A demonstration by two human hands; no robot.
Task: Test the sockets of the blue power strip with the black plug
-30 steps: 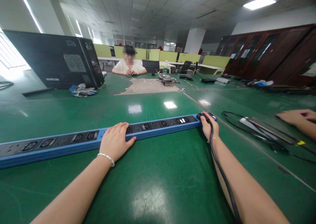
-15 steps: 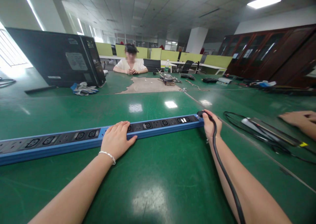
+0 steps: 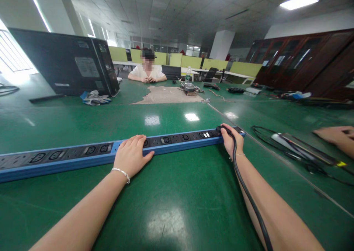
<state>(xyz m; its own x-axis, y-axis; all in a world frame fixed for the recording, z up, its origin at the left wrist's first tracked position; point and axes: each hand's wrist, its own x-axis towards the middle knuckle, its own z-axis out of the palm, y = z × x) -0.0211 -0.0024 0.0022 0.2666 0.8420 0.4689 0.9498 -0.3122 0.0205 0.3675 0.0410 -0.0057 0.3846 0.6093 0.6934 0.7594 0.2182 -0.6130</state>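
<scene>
1. A wide office with ceiling lights, green partitions and dark wooden cabinets; a green bench [image 3: 177, 206] fills the foreground.
2. A long blue power strip [image 3: 83, 157] lies across the bench, from its left edge to just past the middle.
3. The left hand [image 3: 131, 157] rests flat on the strip's midsection — fingers spread, gripping nothing.
4. The right hand [image 3: 232, 140] is closed around the strip's right end, where a black cable [image 3: 249, 197] leaves and runs back along the forearm.
5. Toward the right edge, another person's hand [image 3: 336, 136] lies beside a second strip [image 3: 301, 149] (with looped cord).
6. At the far edge sits a person; a black computer case [image 3: 66, 65] stands far left, gloves [image 3: 95, 98] beside it.
</scene>
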